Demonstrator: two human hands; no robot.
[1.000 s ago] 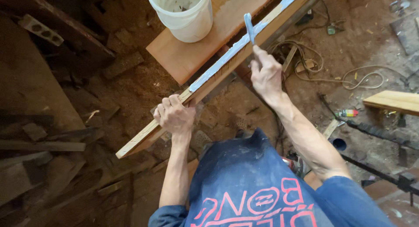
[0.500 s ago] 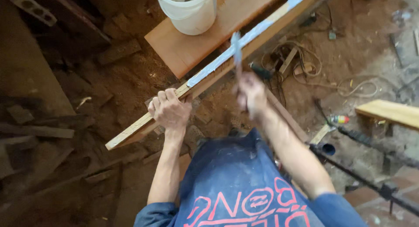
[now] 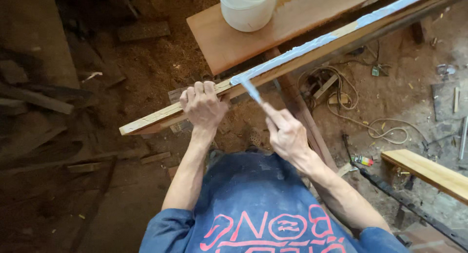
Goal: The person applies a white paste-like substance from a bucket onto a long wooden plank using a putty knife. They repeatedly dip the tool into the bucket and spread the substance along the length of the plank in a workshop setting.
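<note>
My left hand (image 3: 203, 106) grips a long narrow wooden strip (image 3: 156, 117) near its lower left end. The strip runs diagonally up to the right, and a band of white paste (image 3: 312, 44) covers its top edge from about the middle upward. My right hand (image 3: 287, 133) holds a thin flat spreader stick (image 3: 252, 91) whose tip touches the strip at the lower end of the paste band. A white bucket (image 3: 247, 8) stands on a wide reddish board (image 3: 292, 26) behind the strip.
Sawdust covers the floor. Dark wood offcuts (image 3: 39, 99) lie at the left. A tangled cord (image 3: 385, 129) and small scraps sit at the right, beside a pale plank (image 3: 429, 172) and a dark metal bar (image 3: 414, 211).
My right hand has slid the spreader down along the strip from upper right toward my left hand. The paste band now reaches further down. My left hand has kept its grip.
</note>
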